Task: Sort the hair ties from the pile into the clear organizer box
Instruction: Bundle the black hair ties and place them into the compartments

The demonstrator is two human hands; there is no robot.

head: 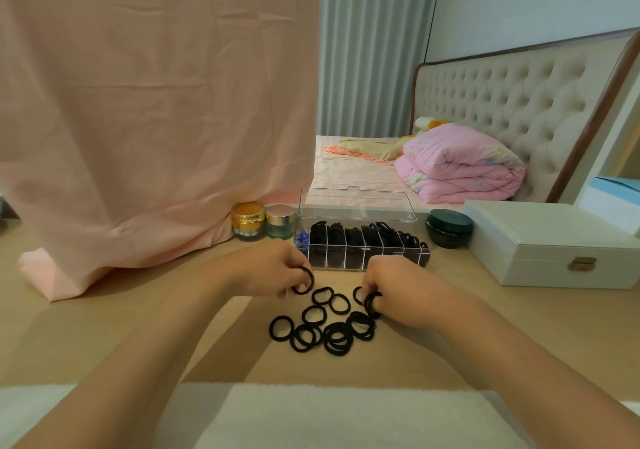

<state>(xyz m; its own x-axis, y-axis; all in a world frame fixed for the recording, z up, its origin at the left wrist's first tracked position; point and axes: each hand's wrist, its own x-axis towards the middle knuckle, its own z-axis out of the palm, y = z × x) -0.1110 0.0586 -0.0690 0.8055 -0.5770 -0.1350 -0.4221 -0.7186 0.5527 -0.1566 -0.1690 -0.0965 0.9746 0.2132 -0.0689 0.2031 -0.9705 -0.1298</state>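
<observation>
A pile of several black hair ties (325, 327) lies on the wooden desk between my hands. Just behind it stands the clear organizer box (360, 240), lid up, its divided compartments packed with black ties and one blue tie at the left end. My left hand (273, 268) is at the pile's upper left with its fingers pinched on one black hair tie (304, 280). My right hand (394, 292) is at the pile's upper right, fingers curled around a black hair tie (372, 305).
A pink cloth (149, 119) hangs over the desk's left half. Two cosmetic jars (263, 221) stand left of the box, a dark green jar (449, 228) and a white jewellery case (550, 247) to its right. A bed lies beyond the desk.
</observation>
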